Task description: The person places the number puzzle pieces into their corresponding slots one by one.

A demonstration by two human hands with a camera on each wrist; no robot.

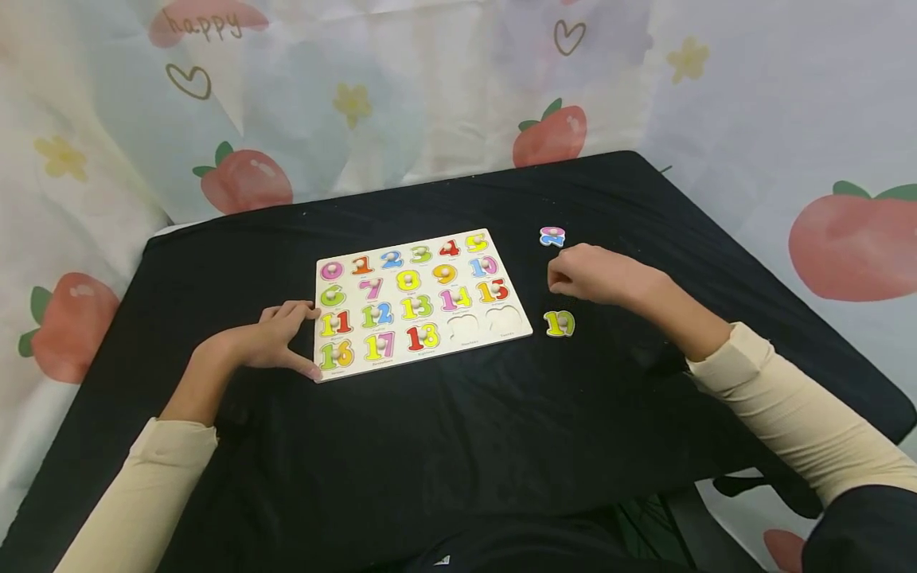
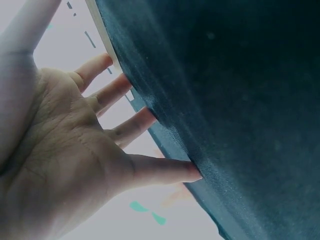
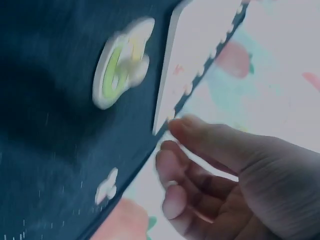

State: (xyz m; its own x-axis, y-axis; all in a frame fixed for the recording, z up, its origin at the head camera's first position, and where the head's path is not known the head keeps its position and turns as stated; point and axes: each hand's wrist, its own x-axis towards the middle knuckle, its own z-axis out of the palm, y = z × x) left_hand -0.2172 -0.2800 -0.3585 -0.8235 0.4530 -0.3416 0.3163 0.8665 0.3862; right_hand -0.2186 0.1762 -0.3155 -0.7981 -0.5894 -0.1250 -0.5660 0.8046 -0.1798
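Observation:
A pale wooden number puzzle board (image 1: 430,362) lies on the table, with knobbed number pieces in its rows and two recesses of bare wood at its near right corner. My left hand (image 1: 275,342) rests against the board's left edge, thumb and fingers spread and fairly straight. To the board's right, my right hand (image 1: 591,274) hovers with loosely curled fingers; the right wrist view shows its thumb (image 3: 215,142) apart from the fingers and nothing between. Nearer me than that hand lies a yellow-green 19 piece (image 1: 559,324); just beyond it is a small pink-and-blue number piece (image 1: 552,236).
A black cloth (image 1: 430,454) covers the table. Its far edge meets a hanging curtain (image 1: 430,95) printed with fruit, hearts and flowers, which also runs along both sides. The table's right edge (image 1: 774,278) passes beyond my right forearm.

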